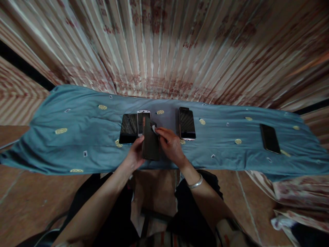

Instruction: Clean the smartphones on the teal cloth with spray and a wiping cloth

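Observation:
A dark phone (149,145) is raised and tilted over the front of the cloth-covered table, its dark face toward me. My left hand (136,154) is closed on its left edge, with the thumb along the side. At the upper right of this phone, my right hand (171,142) pinches a small whitish piece of cloth (154,128) against the surface; its lower fingers are partly hidden. Just behind lie a white-framed phone (140,125), partly covered by the held one, and a black tablet-like device (128,127).
Right of my hands, black phones (187,126) lie stacked or overlapping. Another dark phone (269,139) rests near the table's right end. A wrinkled blue-green sheet (97,140) with yellow prints covers the table. Pleated curtains (159,51) hang right behind it.

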`<move>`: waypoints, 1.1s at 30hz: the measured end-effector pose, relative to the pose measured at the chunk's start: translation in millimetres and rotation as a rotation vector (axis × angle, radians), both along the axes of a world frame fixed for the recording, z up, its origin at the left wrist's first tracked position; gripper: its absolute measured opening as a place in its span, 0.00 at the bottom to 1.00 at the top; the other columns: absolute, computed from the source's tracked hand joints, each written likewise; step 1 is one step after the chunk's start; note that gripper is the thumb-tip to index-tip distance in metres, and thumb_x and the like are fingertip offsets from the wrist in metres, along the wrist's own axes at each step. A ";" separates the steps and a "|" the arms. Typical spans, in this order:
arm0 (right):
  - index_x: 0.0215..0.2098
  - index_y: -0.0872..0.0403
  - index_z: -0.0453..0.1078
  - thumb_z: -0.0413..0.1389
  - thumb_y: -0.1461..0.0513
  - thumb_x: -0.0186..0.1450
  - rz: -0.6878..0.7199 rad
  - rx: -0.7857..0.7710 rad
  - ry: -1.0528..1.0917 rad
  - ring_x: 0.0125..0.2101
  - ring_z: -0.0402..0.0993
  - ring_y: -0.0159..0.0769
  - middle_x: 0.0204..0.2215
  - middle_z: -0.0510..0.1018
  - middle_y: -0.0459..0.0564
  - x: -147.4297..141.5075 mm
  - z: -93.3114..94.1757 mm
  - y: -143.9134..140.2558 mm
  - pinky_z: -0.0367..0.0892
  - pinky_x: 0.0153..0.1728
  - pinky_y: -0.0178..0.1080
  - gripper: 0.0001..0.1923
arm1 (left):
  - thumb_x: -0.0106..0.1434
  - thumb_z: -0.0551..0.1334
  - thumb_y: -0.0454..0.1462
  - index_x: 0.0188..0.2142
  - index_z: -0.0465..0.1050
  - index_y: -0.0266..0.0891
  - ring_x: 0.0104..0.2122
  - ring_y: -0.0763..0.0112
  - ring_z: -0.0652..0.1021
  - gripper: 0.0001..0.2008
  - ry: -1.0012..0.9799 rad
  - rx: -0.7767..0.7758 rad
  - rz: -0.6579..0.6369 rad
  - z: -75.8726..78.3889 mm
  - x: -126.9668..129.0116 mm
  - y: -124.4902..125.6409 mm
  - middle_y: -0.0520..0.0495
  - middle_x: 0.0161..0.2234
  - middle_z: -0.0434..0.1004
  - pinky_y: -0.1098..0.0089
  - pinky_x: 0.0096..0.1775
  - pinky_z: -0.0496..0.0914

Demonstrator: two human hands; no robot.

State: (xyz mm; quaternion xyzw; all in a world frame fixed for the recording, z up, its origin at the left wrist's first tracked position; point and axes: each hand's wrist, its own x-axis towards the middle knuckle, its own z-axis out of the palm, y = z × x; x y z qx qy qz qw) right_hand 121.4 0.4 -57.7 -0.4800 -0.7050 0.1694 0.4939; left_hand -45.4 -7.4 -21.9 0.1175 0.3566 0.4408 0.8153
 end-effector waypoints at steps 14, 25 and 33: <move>0.54 0.44 0.76 0.50 0.70 0.69 0.051 0.027 -0.005 0.51 0.78 0.36 0.51 0.81 0.48 -4.2 13.8 -10.3 0.72 0.55 0.41 0.22 | 0.58 0.66 0.36 0.37 0.79 0.37 0.25 0.71 0.81 0.07 0.028 -0.065 -0.002 -4.9 6.0 -1.5 0.51 0.26 0.82 0.73 0.31 0.75; 0.57 0.43 0.73 0.50 0.68 0.71 0.087 0.041 0.045 0.53 0.77 0.36 0.52 0.81 0.49 -7.5 20.7 -16.4 0.71 0.56 0.43 0.22 | 0.60 0.65 0.35 0.33 0.78 0.37 0.23 0.73 0.80 0.03 0.038 -0.082 0.031 2.3 11.4 -1.8 0.51 0.25 0.82 0.76 0.29 0.74; 0.59 0.42 0.72 0.48 0.70 0.69 0.136 0.015 0.008 0.54 0.75 0.37 0.55 0.79 0.47 -7.9 30.7 -21.5 0.71 0.56 0.44 0.26 | 0.63 0.63 0.35 0.43 0.78 0.38 0.27 0.72 0.81 0.10 0.017 -0.047 -0.008 -9.5 10.2 -2.7 0.53 0.27 0.82 0.75 0.32 0.74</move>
